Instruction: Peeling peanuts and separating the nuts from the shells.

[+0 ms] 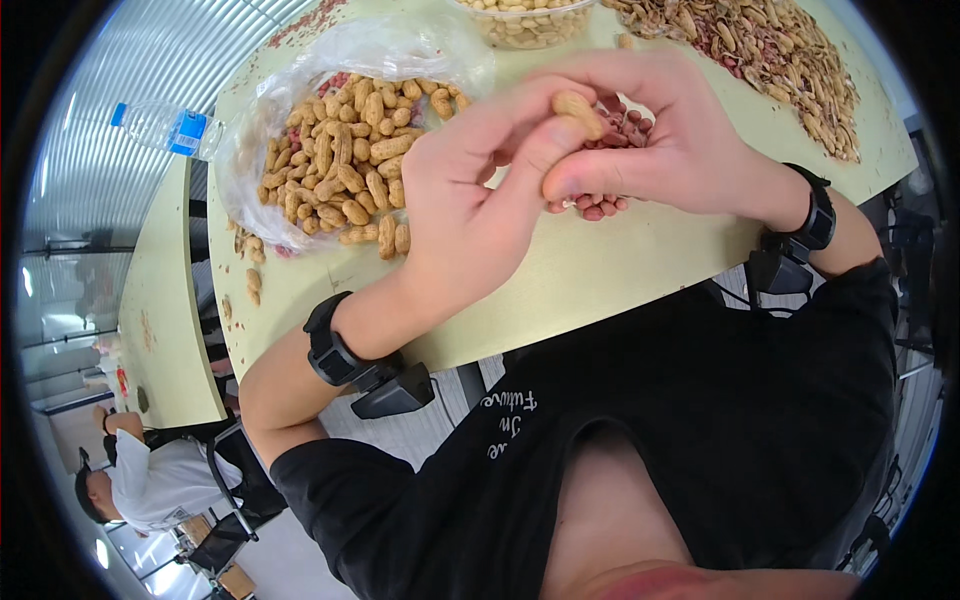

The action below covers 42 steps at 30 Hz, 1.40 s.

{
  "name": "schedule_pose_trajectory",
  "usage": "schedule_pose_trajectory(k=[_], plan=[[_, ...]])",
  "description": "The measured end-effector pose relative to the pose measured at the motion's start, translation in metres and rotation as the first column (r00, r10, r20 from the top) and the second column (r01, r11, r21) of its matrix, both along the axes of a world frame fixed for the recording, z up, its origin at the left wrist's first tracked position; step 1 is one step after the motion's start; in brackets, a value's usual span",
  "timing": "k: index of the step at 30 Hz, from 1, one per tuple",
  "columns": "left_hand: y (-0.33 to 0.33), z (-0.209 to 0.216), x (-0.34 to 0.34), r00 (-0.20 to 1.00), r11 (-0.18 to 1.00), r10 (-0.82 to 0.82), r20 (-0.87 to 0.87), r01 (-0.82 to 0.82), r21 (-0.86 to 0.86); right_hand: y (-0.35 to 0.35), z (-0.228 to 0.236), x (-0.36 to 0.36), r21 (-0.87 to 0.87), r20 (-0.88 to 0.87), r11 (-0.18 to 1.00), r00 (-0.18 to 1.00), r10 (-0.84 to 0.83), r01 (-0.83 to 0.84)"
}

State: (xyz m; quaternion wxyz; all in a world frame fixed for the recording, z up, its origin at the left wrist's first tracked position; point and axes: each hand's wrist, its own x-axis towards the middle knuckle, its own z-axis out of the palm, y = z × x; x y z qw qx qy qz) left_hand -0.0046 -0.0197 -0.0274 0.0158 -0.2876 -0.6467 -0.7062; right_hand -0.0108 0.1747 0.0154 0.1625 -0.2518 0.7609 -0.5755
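Observation:
A tan unshelled peanut (578, 113) sits between the fingertips of my two hands, above the table. My left hand (475, 195) pinches it at the thumb tip. My right hand (675, 145) curls in from the other side, its thumb lying close against the left thumb and its fingers bent round the peanut. Below and partly hidden by both hands is a small heap of reddish-skinned peanut kernels (602, 208). To the left of my left hand, a clear plastic bag (243, 180) lies spread, holding many unshelled peanuts (340, 160).
A clear tub (530, 28) of pale peeled kernels stands at the far edge. Empty shells and red skins (770, 60) are piled at far right. A water bottle (165, 127) is at left. Another person (165, 480) sits at a table (165, 330) further left.

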Motion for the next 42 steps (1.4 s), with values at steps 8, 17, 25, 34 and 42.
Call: schedule_pose_trajectory(k=[8,17,25,34,42], plan=[[-0.005,-0.003,-0.011,0.959,0.969,-0.214,0.185,0.186,0.161,0.012,-0.019,-0.043,-0.117,-0.83,0.977,0.558,0.002,-0.178],[0.0,0.001,-0.006,0.96,0.995,-0.081,0.268,0.062,0.078,0.011,-0.019,-0.038,-0.027,-0.881,0.996,0.473,0.017,-0.085],[-0.001,0.003,-0.004,0.985,1.0,0.02,0.171,-0.02,-0.003,0.006,-0.021,-0.029,-0.061,-0.905,0.998,0.422,-0.052,-0.008],[-0.004,-0.002,-0.008,0.996,0.997,0.048,0.079,-0.043,-0.068,0.008,-0.014,-0.022,-0.051,-0.874,0.998,0.485,-0.034,-0.022],[-0.003,-0.007,-0.008,0.996,0.996,-0.008,-0.091,0.0,-0.094,0.005,-0.01,-0.003,-0.068,-0.07,0.996,0.996,0.05,-0.054]])
